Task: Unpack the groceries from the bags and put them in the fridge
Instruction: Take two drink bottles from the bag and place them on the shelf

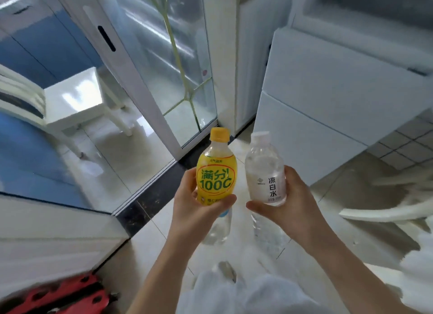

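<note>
The left hand (199, 210) grips a yellow-labelled drink bottle (216, 170) with a yellow cap, thumb across the lower label and fingers curled behind; the right hand (284, 206) grips a clear water bottle (266, 173) with a white cap the same way. Both bottles are held upright, side by side and just apart near the middle of the view, probably so two items go over in one trip and can be set down standing. A second clear bottle end shows below each hand, so each may be carrying two, though I cannot tell for sure. The white fridge (328, 98) stands at about 1 o'clock, its doors apparently shut. With both hands full, that is the main obstacle: I judge one hand must free itself to pull a door. A glass sliding door (164, 63) rises at 11 o'clock, a white chair (75, 100) sits at 9 o'clock, and something red (68, 295) lies at 7 o'clock. Pale tiled floor (145, 250) lies underfoot towards the fridge.
</note>
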Action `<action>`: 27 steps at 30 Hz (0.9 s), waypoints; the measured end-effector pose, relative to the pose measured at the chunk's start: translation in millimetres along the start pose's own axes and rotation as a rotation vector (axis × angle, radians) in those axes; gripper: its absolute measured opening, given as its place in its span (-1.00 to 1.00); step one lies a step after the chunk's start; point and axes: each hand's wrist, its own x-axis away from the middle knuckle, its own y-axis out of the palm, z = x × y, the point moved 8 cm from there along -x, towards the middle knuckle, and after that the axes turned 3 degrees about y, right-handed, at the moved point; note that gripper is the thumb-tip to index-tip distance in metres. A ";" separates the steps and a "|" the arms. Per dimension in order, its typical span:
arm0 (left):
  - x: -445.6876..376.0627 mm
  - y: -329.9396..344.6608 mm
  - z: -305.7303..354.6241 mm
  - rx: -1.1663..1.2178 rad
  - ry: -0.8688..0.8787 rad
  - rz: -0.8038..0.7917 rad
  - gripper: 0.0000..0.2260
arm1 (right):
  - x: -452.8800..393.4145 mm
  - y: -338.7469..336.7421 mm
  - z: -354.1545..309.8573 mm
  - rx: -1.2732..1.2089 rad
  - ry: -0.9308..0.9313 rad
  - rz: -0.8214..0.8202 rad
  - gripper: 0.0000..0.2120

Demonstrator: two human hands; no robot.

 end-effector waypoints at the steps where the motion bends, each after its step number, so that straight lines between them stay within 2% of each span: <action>1: -12.5 4.2 4.0 -0.003 0.007 -0.021 -0.51 | -6.9 -4.3 -1.2 -0.010 0.013 0.024 -0.30; 8: -115.8 66.7 41.6 -0.038 0.055 -0.160 -0.48 | -87.9 -64.1 -12.2 -0.036 0.052 0.210 -0.32; 16: -217.9 151.4 93.3 -0.003 0.084 -0.172 -0.53 | -190.8 -141.1 -40.9 -0.019 0.012 0.262 -0.28; 27: -346.6 270.0 184.4 0.000 0.244 -0.357 -0.51 | -303.7 -243.9 -64.1 -0.137 0.033 0.474 -0.34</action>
